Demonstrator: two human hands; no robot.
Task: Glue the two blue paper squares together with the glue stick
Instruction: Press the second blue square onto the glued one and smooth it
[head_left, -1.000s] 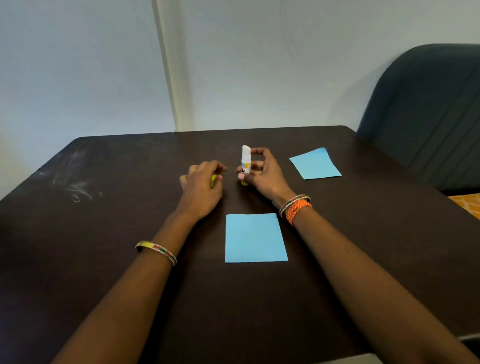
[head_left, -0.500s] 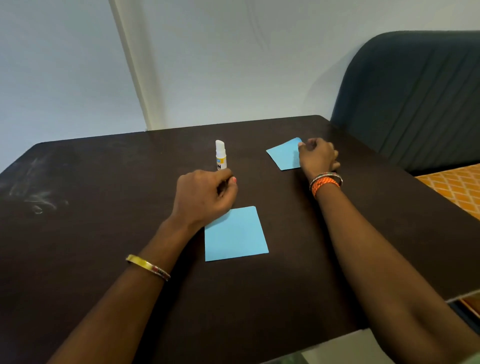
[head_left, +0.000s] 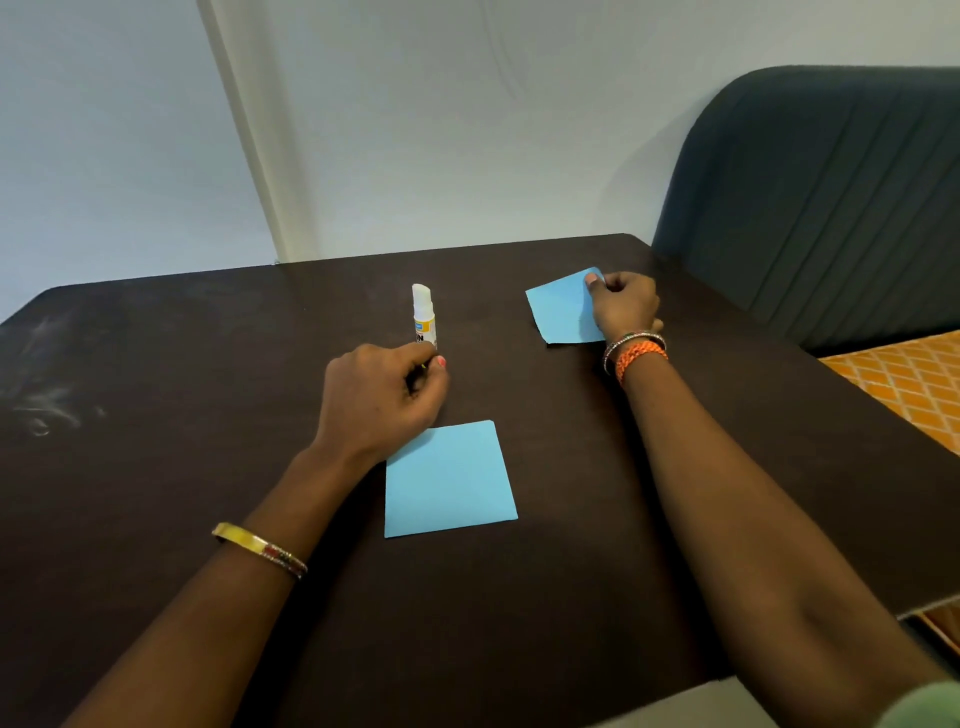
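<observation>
Early stage, nothing bonded yet. Your two blue squares lie well apart on the desk (head_left: 156, 519): the near blue square (head_left: 449, 480) sits flat in front of you, between your forearms; the far blue square (head_left: 563, 309) is out to the right, near the back edge.

Your right hand (head_left: 623, 306) is on the far blue square, fingers curled at its far corner; that corner looks a bit raised, so you seem to be pinching it to lift or drag it. Judgement, not certain: the thumb is hidden under the hand.

The glue stick (head_left: 423, 317) stands upright on the desk, between the two squares, just past your left hand (head_left: 384, 400). The white top looks like bare glue, cap off, but that is too small to be sure. Your left hand is clenched around something small; a sliver of yellow shows at the fingertips, likely the cap, cannot confirm. Its heel overlaps the top left corner of the near blue square.

Done: squares laid out, stick probably uncapped and ready.
Left: no glue visible on either sheet, so you have to spread it, bring the far square over, line up the edges, press down. Most of the work is ahead.
</observation>
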